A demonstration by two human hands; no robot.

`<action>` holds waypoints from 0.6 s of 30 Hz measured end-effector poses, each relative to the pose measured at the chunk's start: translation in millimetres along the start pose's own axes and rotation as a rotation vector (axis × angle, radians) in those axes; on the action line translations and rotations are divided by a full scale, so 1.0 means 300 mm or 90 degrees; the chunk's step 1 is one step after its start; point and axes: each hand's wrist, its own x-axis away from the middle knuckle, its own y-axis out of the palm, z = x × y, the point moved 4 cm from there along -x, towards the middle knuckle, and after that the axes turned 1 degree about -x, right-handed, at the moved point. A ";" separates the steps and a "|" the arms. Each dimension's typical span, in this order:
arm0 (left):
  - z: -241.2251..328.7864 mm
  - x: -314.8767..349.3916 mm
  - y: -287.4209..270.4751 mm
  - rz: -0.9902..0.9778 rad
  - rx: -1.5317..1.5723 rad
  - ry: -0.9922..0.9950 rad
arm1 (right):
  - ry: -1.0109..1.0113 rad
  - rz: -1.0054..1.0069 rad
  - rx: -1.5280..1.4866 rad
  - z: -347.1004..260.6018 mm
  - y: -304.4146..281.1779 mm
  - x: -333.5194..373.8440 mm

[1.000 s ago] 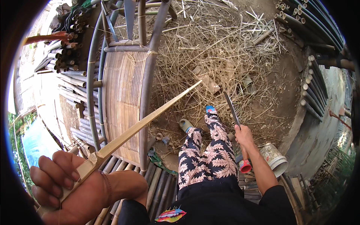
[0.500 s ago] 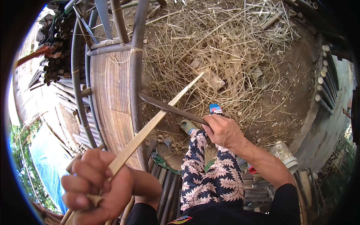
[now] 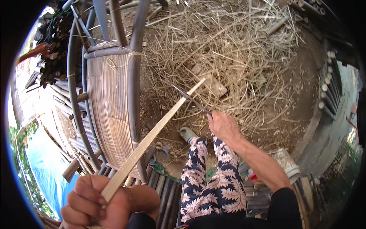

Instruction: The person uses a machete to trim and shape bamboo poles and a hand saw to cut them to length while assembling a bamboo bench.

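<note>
Head view: the left hand (image 3: 95, 202), partly cut off by the lower rim, has its grip closed around a long bamboo strip (image 3: 152, 131) slanting up and right. The right hand (image 3: 223, 126) is closed on a knife (image 3: 190, 100), handle hidden, blade crossing the strip near its tip.

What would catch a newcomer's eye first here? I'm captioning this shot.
The long pale bamboo strip running diagonally from the left hand at bottom left, met near its far tip by a thin dark blade held in the right hand. Behind lie tangled dry shavings; at left, a woven bamboo chair.
</note>
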 end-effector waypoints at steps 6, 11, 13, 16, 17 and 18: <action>-0.009 -0.016 -0.036 0.013 -0.012 -0.013 | -0.141 0.048 -0.046 -0.149 -0.044 0.004; 0.004 -0.050 -0.115 -0.190 0.051 -0.035 | 0.131 -0.089 0.125 0.292 0.179 -0.016; 0.007 -0.052 -0.184 -0.104 -0.011 -0.025 | 0.093 0.068 0.041 0.237 0.158 0.046; 0.148 -0.066 -0.282 0.127 0.068 -0.150 | 0.451 0.032 -0.629 0.048 0.173 0.084; 0.223 -0.079 -0.330 0.142 0.057 -0.189 | 0.532 0.136 -0.917 -0.007 0.180 0.099; 0.293 -0.090 -0.393 0.161 0.046 -0.223 | 0.557 0.191 -1.015 -0.078 0.160 0.097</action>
